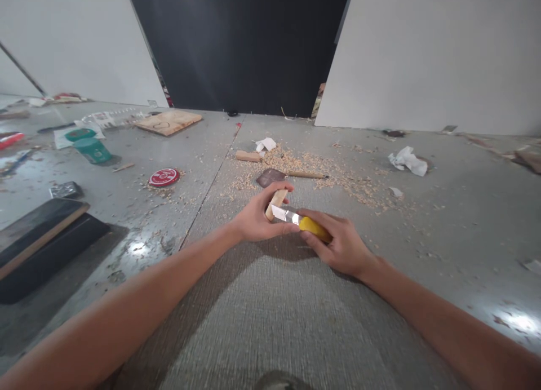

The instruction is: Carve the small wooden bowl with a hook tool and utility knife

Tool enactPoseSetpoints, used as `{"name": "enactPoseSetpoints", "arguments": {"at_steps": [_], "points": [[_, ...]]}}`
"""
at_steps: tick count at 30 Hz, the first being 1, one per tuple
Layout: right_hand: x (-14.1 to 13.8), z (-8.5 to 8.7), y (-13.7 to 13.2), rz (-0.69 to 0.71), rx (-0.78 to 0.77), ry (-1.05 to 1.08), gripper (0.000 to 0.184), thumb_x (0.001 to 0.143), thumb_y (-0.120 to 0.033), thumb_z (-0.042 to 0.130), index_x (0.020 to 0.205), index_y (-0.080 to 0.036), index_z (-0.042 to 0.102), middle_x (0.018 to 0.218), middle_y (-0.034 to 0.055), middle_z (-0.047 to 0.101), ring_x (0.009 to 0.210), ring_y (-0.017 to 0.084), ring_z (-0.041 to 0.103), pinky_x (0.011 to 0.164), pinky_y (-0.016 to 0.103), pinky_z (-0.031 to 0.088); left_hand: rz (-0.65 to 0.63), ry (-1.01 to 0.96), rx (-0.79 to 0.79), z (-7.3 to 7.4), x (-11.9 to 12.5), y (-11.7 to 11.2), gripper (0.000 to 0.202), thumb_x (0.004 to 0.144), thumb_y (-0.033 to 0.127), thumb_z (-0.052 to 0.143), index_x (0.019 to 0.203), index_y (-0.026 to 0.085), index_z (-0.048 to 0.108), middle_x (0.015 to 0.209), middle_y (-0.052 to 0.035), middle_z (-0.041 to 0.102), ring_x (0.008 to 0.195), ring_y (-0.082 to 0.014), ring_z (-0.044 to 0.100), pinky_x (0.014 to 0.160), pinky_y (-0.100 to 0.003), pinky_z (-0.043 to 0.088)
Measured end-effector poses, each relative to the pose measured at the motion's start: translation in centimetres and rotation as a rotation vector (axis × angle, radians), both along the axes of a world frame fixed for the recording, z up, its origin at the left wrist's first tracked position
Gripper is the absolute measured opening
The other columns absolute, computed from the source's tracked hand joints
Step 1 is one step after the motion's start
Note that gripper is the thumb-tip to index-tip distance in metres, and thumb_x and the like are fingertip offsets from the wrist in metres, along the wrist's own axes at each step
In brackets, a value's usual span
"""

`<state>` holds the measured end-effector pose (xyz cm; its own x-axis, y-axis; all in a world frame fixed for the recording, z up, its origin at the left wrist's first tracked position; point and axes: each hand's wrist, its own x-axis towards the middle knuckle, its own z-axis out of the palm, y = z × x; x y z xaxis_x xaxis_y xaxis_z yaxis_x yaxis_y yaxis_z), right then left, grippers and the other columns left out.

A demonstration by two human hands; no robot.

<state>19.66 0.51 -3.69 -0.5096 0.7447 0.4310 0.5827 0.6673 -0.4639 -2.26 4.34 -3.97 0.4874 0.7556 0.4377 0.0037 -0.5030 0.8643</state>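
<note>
My left hand (pixel 258 214) is closed round a small pale piece of wood (pixel 278 200), which slants up between thumb and fingers. In my right hand (pixel 341 239) is a utility knife (pixel 313 227) with a yellow handle. Its metal blade points left and lies against the wood's near side, close to my left thumb. Just beyond the hands, a dark brown flat piece (pixel 271 177) and a pencil-like stick (pixel 306 175) lie on the floor. Wood shavings (pixel 296 156) are scattered around them, with a small wooden block (pixel 248 156) among them.
At left are a red round lid (pixel 164 177), a green container (pixel 93 150), a wooden board (pixel 169 122) and a black object with a wooden strip (pixel 46 238). Crumpled paper (pixel 408 161) lies at right. White panels (pixel 431 57) and a dark panel (pixel 245 46) stand at the back.
</note>
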Motion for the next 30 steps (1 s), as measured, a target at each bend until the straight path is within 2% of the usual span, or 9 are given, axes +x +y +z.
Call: {"name": "enactPoseSetpoints", "arguments": {"at_steps": [5,13,19,23,25,30], "points": [[0.01,-0.01,0.02,-0.009,-0.006,-0.004,0.034,0.091,-0.033,0.054,0.123,-0.023,0.056,0.109,0.0063,0.072,0.09,0.022,0.07,0.077,0.034,0.054,-0.002,0.018,-0.014,0.11,0.01,-0.05,0.067,0.067,0.035,0.083,0.123,0.025,0.048,0.108,-0.0069,0.053,0.093,-0.0189,0.056,0.072,-0.027,0.049],[0.04,-0.02,0.03,-0.011,0.001,-0.011,0.034,0.091,-0.032,0.055,0.123,-0.023,0.056,0.109,0.0061,0.072,0.089,0.022,0.07,0.076,0.034,0.054,0.008,0.024,-0.055,-0.06,-0.06,0.02,0.069,0.066,0.037,0.084,0.123,0.024,0.047,0.107,-0.0072,0.054,0.097,-0.021,0.057,0.072,-0.028,0.05],[0.13,-0.1,0.1,-0.018,0.005,-0.03,0.035,0.091,-0.033,0.054,0.124,-0.023,0.056,0.109,0.0062,0.072,0.087,0.022,0.07,0.073,0.033,0.054,0.002,0.001,-0.02,0.05,-0.01,0.02,0.066,0.066,0.037,0.083,0.121,0.024,0.048,0.115,-0.0091,0.052,0.102,-0.0227,0.057,0.073,-0.029,0.051],[0.06,-0.01,0.0,-0.037,0.011,-0.044,0.034,0.091,-0.034,0.053,0.123,-0.022,0.056,0.108,0.0066,0.072,0.085,0.022,0.07,0.072,0.034,0.053,0.002,0.001,-0.01,0.24,0.04,-0.04,0.064,0.067,0.036,0.082,0.12,0.024,0.048,0.113,-0.0081,0.052,0.101,-0.0221,0.056,0.071,-0.027,0.05],[0.0,0.08,-0.06,-0.043,0.004,-0.047,0.034,0.091,-0.035,0.053,0.122,-0.022,0.056,0.107,0.0067,0.073,0.083,0.022,0.07,0.072,0.034,0.052,0.009,0.007,-0.011,0.26,0.04,-0.05,0.064,0.067,0.037,0.082,0.12,0.024,0.048,0.11,-0.0074,0.052,0.098,-0.0214,0.056,0.069,-0.026,0.049],[-0.05,0.1,-0.05,-0.046,0.003,-0.039,0.032,0.092,-0.034,0.052,0.121,-0.021,0.056,0.105,0.0065,0.073,0.083,0.022,0.069,0.072,0.033,0.051,0.045,0.062,0.013,0.31,0.08,0.07,0.062,0.068,0.04,0.081,0.119,0.024,0.048,0.095,-0.0033,0.054,0.076,-0.0151,0.055,0.063,-0.027,0.046]]}}
